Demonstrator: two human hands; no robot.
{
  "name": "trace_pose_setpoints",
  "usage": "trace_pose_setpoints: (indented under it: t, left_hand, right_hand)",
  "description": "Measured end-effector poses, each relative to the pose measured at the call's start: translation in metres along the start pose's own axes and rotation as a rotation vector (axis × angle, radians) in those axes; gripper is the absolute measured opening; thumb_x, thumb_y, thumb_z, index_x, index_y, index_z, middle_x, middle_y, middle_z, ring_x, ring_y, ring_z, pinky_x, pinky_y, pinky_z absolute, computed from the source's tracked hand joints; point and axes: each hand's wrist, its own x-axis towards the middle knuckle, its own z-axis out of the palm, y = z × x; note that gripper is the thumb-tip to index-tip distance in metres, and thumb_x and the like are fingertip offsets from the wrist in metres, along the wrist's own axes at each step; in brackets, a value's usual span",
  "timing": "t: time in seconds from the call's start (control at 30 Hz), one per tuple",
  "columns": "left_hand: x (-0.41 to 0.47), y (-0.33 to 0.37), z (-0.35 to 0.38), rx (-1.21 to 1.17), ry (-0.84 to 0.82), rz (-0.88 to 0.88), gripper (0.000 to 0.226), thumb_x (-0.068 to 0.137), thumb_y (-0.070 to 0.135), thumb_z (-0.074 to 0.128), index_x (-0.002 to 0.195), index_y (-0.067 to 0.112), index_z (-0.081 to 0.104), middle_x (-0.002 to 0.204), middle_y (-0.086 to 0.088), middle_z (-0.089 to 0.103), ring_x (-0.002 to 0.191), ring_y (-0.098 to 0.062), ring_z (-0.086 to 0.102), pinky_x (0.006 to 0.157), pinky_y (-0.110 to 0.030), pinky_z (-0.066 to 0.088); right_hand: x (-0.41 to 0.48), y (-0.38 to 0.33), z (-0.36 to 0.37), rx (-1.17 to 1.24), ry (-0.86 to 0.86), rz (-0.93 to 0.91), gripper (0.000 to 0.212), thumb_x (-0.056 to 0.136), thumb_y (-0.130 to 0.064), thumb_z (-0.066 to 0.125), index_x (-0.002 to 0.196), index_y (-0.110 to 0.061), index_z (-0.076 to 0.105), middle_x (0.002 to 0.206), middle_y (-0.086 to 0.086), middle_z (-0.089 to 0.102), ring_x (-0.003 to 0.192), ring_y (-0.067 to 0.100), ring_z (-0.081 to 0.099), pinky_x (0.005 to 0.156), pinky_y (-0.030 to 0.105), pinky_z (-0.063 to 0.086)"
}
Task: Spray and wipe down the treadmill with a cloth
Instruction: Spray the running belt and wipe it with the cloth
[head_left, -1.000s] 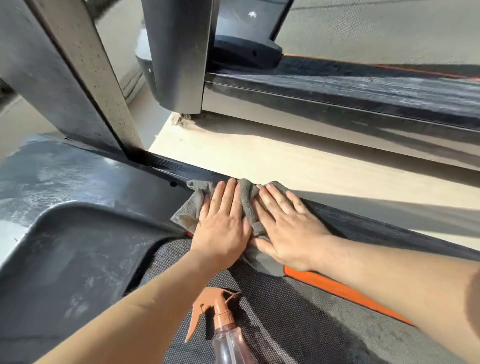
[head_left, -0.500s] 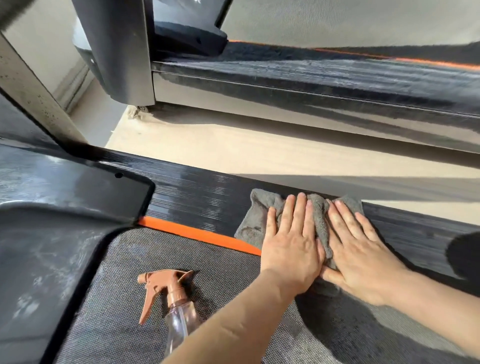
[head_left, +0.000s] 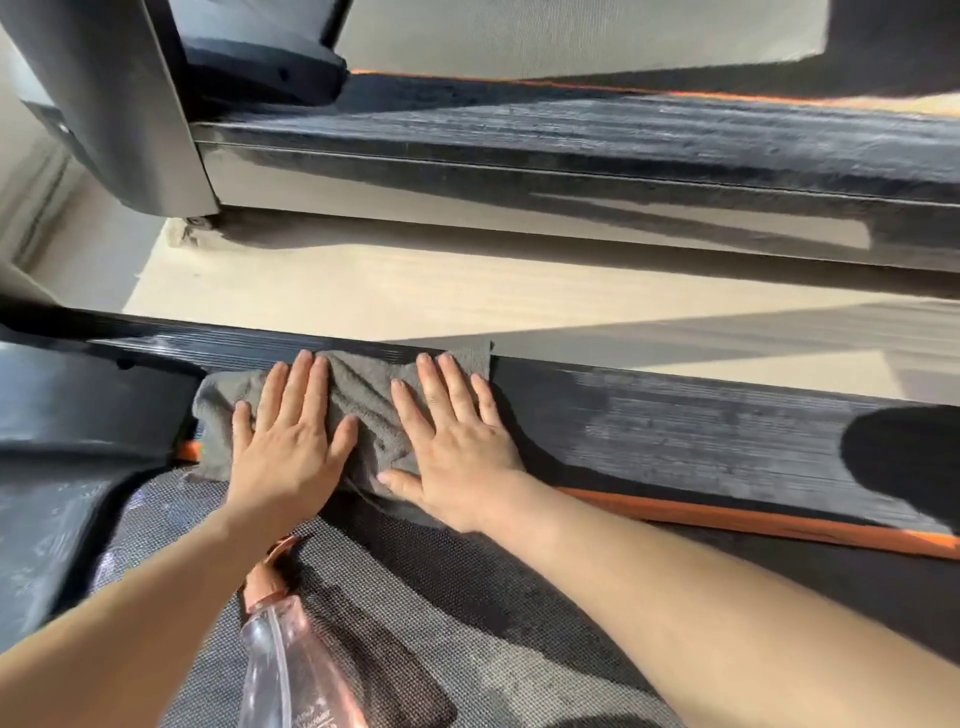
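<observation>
A grey cloth (head_left: 370, 410) lies bunched on the black ribbed side rail (head_left: 701, 441) of the treadmill, beside its orange strip (head_left: 727, 519). My left hand (head_left: 291, 447) presses flat on the cloth's left part, fingers straight and spread. My right hand (head_left: 457, 447) presses flat on the cloth's right part in the same way. A clear spray bottle (head_left: 291, 660) with a copper-coloured trigger head lies on the grey running belt (head_left: 441, 623), partly under my left forearm.
The dark motor cover (head_left: 67, 457) rises at the left. Pale floor (head_left: 415, 296) separates this treadmill from a second treadmill (head_left: 571, 150) running across the top, with its upright post (head_left: 119, 104) at upper left. A dark shadow falls on the rail at far right.
Both hands slid the cloth right along the rail from the motor cover, then back left toward it. My hands are now spread further apart on the cloth.
</observation>
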Motion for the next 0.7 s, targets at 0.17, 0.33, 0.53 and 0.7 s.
trace_pose_setpoints:
  t: [0.17, 0.33, 0.53, 0.7]
  left_hand:
    - [-0.009, 0.05, 0.011, 0.007, -0.001, 0.112, 0.077, 0.09, 0.061, 0.003, 0.155, 0.022, -0.011, 0.154, 0.011, -0.029, 0.141, -0.009, -0.03, 0.117, -0.05, -0.007]
    - [-0.032, 0.148, 0.033, 0.037, 0.025, 0.463, 0.069, 0.096, 0.048, 0.016, 0.156, 0.015, 0.007, 0.164, -0.003, 0.001, 0.151, -0.024, 0.001, 0.118, -0.056, 0.008]
    - [-0.029, 0.165, 0.038, 0.026, -0.067, 0.634, 0.066, 0.096, 0.048, 0.008, 0.155, 0.023, -0.009, 0.161, 0.009, -0.018, 0.145, -0.01, -0.024, 0.12, -0.044, -0.008]
    - [-0.005, 0.071, 0.014, 0.069, -0.036, 0.511, 0.071, 0.093, 0.061, 0.014, 0.154, 0.034, -0.009, 0.159, 0.018, -0.019, 0.145, -0.005, -0.021, 0.12, -0.047, -0.005]
  right_hand:
    - [-0.04, 0.046, 0.007, 0.065, 0.078, 0.091, 0.072, 0.095, -0.067, 0.001, 0.152, -0.032, -0.025, 0.156, -0.002, -0.038, 0.141, 0.016, -0.039, 0.115, 0.038, -0.025]
    - [-0.093, 0.096, 0.015, 0.028, 0.063, 0.399, 0.077, 0.085, -0.063, -0.015, 0.155, -0.031, -0.016, 0.153, -0.006, -0.043, 0.142, 0.014, -0.037, 0.117, 0.037, -0.02]
    - [-0.101, 0.102, 0.011, 0.011, -0.025, 0.478, 0.093, 0.08, -0.062, -0.021, 0.158, -0.023, 0.011, 0.149, -0.002, -0.049, 0.141, 0.018, -0.041, 0.117, 0.041, -0.018]
    - [-0.043, 0.051, 0.003, 0.067, -0.021, 0.294, 0.083, 0.083, -0.067, -0.017, 0.156, -0.028, -0.012, 0.147, 0.0, -0.053, 0.136, 0.021, -0.047, 0.116, 0.048, -0.022]
